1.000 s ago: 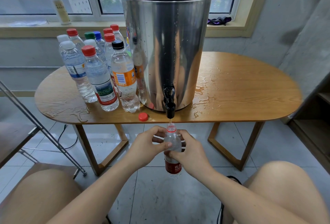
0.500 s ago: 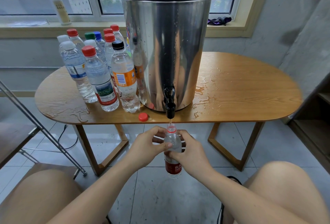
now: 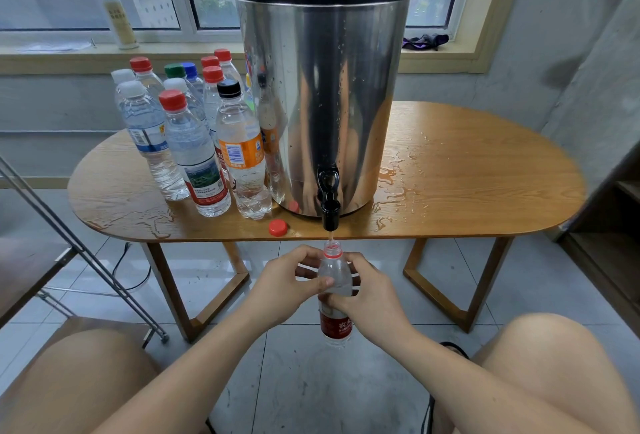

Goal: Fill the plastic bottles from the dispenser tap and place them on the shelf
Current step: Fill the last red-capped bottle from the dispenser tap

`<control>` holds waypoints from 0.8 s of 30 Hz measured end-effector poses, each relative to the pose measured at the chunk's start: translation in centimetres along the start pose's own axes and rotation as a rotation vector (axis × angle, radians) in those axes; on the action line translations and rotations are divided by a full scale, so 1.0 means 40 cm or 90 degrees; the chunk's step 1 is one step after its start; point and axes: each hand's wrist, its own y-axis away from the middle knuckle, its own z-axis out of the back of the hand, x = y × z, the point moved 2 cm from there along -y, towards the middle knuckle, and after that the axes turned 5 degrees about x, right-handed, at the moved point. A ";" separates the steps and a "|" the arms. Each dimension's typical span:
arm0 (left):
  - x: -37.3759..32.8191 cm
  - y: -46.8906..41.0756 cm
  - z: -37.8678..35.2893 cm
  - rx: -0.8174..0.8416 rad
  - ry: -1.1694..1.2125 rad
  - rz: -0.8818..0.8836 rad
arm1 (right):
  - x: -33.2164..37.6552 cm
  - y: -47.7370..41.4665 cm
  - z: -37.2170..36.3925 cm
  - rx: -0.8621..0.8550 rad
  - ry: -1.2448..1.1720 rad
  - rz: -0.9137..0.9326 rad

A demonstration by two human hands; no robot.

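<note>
A tall steel dispenser [image 3: 322, 94] stands on the wooden table [image 3: 467, 170], its black tap [image 3: 329, 206] hanging over the front edge. A thin stream of water runs from the tap into the open neck of a clear plastic bottle [image 3: 335, 272] with a red label. My left hand [image 3: 291, 277] and my right hand [image 3: 367, 291] both grip this bottle upright just below the tap. Its loose red cap [image 3: 278, 227] lies on the table edge left of the tap. Several capped bottles [image 3: 194, 142] stand grouped on the table to the dispenser's left.
Water puddles lie on the table around the dispenser. A metal rack leg [image 3: 83, 250] slants at the left. A dark wooden shelf [image 3: 620, 225] shows at the right edge. A pump bottle [image 3: 116, 14] stands on the window sill. My knees fill the lower corners.
</note>
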 end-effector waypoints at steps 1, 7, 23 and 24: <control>-0.001 0.000 0.000 0.000 -0.001 0.000 | 0.000 -0.001 0.000 0.000 0.000 -0.001; 0.001 0.001 0.004 -0.006 0.000 -0.007 | 0.000 0.000 0.000 -0.006 -0.004 0.002; -0.102 0.043 0.134 -0.158 0.071 -0.113 | -0.002 -0.005 -0.001 -0.016 0.008 0.005; -0.114 0.045 0.140 -0.162 0.076 -0.122 | -0.002 -0.004 -0.001 -0.014 0.010 0.004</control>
